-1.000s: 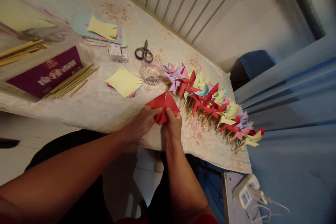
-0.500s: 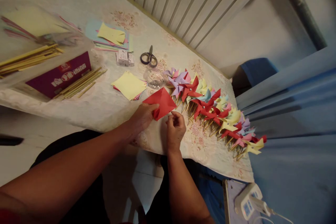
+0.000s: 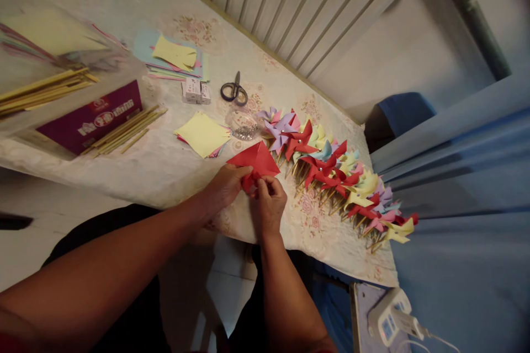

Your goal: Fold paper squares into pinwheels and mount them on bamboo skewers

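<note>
I'm mid-fold on the red paper (image 3: 257, 161) at the table's (image 3: 165, 171) near edge, left hand (image 3: 226, 185) pinching it, right hand (image 3: 269, 201) nipping a corner; next needs a steady tuck toward centre.

White characters and a round logo are printed on the purple box (image 3: 89, 118), but they are too small and blurred to be read; nothing else bears legible text
</note>
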The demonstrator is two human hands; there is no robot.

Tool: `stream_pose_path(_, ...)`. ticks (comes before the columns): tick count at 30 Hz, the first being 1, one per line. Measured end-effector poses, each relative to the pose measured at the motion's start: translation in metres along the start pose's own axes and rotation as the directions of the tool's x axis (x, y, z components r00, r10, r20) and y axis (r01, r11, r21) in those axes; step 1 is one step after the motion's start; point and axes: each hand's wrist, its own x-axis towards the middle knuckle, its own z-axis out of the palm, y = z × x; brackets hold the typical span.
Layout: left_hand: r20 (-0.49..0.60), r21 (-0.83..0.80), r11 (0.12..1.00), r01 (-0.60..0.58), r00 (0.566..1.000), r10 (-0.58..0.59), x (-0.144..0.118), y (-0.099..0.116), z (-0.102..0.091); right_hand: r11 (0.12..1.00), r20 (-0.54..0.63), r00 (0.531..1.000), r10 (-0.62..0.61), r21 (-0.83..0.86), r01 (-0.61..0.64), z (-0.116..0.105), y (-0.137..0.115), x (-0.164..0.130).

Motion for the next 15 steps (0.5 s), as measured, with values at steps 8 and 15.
stream_pose_path(8, -0.006, 0.069, 0.998, -0.008, 1.0, 0.009, -0.0016, -0.0017, 0.0043, 0.999, -0.034, 0.999, 0.033, -0.008, -0.033, 0.0015, -0.0077, 0.0057)
stream_pose_path(15, -0.038, 0.115, 0.993, -0.004, 0.999, 0.009, 0.0011, -0.007, 0.0025, 0.995, -0.076, 0.993, 0.088, -0.048, -0.092, 0.0019, -0.006, 0.0083)
